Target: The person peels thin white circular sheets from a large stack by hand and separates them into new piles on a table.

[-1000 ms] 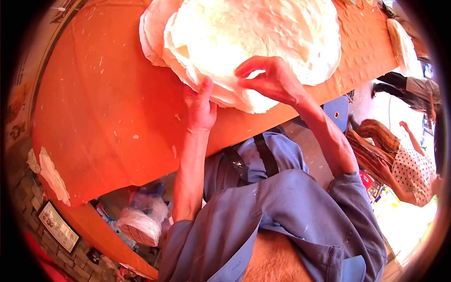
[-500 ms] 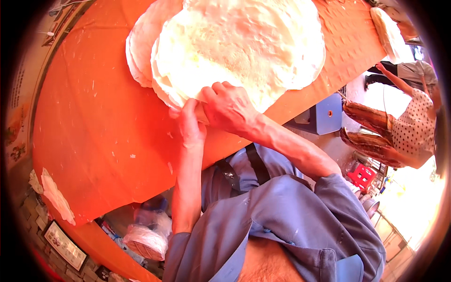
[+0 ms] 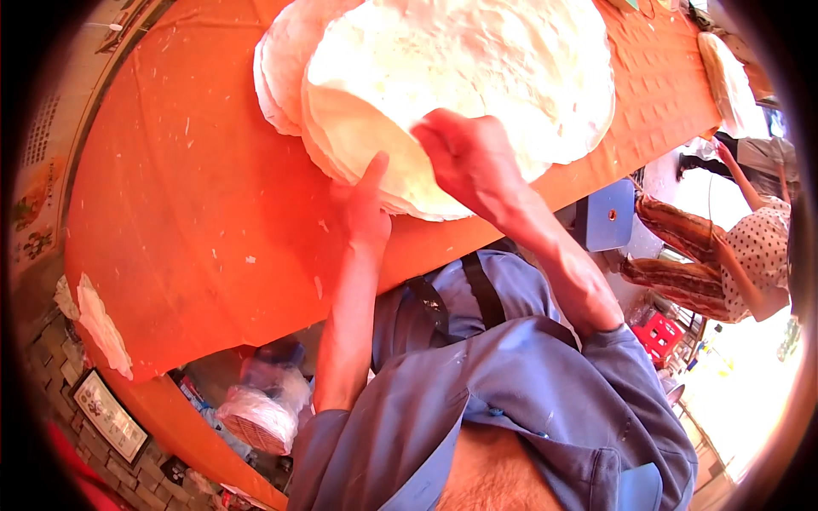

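A stack of large, thin, round pale flatbread sheets [image 3: 528, 77] lies on the orange-covered table [image 3: 170, 238]. The top sheet's near-left edge is lifted back, which bares a smoother sheet [image 3: 362, 123] beneath. My right hand [image 3: 473, 157], slightly blurred, is closed at that raised edge and appears to pinch it; its fingertips are partly hidden. At the near rim of the stack is my left hand [image 3: 366, 204], thumb stretched out apart from blurred fingers. I see nothing held in it.
A strip of pale dough [image 3: 102, 328] hangs at the table's left corner. Beyond the right edge stand a blue stool [image 3: 609, 217] and a red crate [image 3: 658, 339]. A person in a dotted top [image 3: 754, 255] is at the right. Plastic-wrapped goods [image 3: 264, 417] sit below the table.
My right hand has moved up and right from the near rim, and the top sheet's edge has come up with it. My left hand has separated from the right. The whole view has shifted slightly.
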`<state>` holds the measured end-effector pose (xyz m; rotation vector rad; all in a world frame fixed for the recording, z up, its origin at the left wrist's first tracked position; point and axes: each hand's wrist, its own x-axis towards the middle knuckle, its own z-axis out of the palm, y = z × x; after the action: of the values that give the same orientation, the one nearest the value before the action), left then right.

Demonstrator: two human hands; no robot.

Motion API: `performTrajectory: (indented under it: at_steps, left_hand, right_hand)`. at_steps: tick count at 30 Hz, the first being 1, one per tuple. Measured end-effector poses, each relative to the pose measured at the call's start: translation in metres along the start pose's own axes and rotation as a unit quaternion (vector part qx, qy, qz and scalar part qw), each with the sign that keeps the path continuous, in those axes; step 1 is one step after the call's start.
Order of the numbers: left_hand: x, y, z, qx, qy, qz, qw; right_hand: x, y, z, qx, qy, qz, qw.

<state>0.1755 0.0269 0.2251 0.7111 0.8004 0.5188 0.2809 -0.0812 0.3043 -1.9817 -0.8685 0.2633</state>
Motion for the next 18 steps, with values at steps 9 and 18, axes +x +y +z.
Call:
performTrajectory:
  at_steps: [9, 18]
  left_hand:
    - [0.017, -0.023, -0.026, -0.018, 0.019, -0.016, 1.0]
    - [0.012, -0.02, -0.046, -0.034, 0.01, -0.023, 0.999]
  right_hand:
    - [0.105, 0.016, -0.241, 0.031, 0.097, 0.089, 0.991]
    - [0.035, -0.041, -0.047, -0.316, -0.093, -0.169, 0.929]
